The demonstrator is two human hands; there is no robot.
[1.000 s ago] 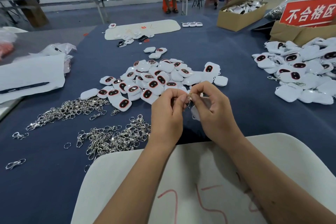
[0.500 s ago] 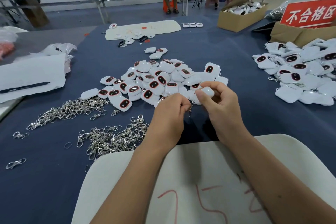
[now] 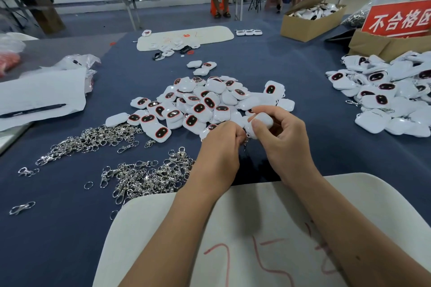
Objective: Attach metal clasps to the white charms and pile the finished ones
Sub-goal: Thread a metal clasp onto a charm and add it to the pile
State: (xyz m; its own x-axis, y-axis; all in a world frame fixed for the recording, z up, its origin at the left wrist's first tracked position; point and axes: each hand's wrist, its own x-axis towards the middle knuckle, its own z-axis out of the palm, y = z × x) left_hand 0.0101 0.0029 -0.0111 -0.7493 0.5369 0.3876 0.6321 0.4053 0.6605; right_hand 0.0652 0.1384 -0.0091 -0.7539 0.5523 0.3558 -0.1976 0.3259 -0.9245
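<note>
A rounded white plastic charm [image 3: 259,123] is pinched between the thumb and curled fingers of the right hand [image 3: 284,141], just above the near edge of the heap of unfinished white charms with red-ringed dark ovals [image 3: 203,102] on the dark blue table cloth [image 3: 58,228]. A small silver metal clasp [image 3: 245,143], mostly hidden, is gripped by the curled fingers of the left hand [image 3: 219,147], touching the charm. Loose silver clasps [image 3: 142,175] are heaped to the left; finished charms [image 3: 391,98] are piled far right.
</note>
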